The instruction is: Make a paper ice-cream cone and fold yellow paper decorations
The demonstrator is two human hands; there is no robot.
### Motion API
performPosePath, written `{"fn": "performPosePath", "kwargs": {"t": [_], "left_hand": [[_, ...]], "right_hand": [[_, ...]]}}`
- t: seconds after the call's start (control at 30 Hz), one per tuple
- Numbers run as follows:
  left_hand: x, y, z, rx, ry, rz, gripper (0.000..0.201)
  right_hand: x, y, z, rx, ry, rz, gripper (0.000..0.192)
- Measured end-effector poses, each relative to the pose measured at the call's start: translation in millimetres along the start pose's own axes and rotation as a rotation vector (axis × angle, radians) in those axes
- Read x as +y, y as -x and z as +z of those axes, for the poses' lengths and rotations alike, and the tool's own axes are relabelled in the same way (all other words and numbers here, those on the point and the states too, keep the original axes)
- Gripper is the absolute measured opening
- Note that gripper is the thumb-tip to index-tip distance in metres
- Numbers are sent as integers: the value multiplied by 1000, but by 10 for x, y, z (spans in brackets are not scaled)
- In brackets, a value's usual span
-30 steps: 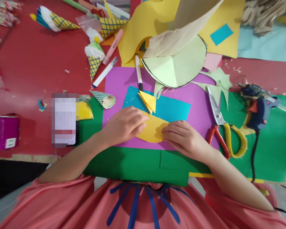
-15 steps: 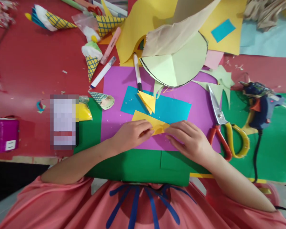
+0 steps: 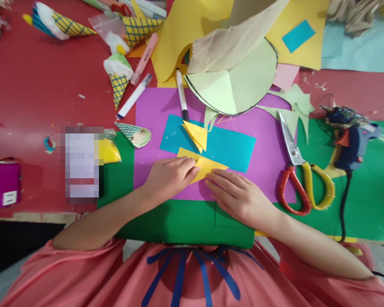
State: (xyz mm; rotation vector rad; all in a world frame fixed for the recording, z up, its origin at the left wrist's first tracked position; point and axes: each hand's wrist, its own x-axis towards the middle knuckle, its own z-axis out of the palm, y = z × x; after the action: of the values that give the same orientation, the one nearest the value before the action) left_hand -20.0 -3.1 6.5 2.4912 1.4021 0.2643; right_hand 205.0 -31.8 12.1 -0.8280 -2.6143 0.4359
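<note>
Both hands, left hand and right hand, press flat on a folded yellow paper triangle, fingers together, seemingly creasing it on the purple paper sheet.

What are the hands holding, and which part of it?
A folded yellow paper piece. The left hand presses its left end and the right hand its lower right edge, flat on the purple sheet. Neither hand lifts it.
</note>
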Motion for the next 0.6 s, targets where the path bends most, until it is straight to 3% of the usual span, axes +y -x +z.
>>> {"fn": "performPosePath", "kwargs": {"t": [0.27,0.6], "left_hand": [[-1,-14,-9,-43,-20,-61,33],[1,-18,-1,-42,-77,-33,32]], "right_hand": [[-73,18,60,0,93,20,32],[-125,30,15,-73,174,138,37]]}}
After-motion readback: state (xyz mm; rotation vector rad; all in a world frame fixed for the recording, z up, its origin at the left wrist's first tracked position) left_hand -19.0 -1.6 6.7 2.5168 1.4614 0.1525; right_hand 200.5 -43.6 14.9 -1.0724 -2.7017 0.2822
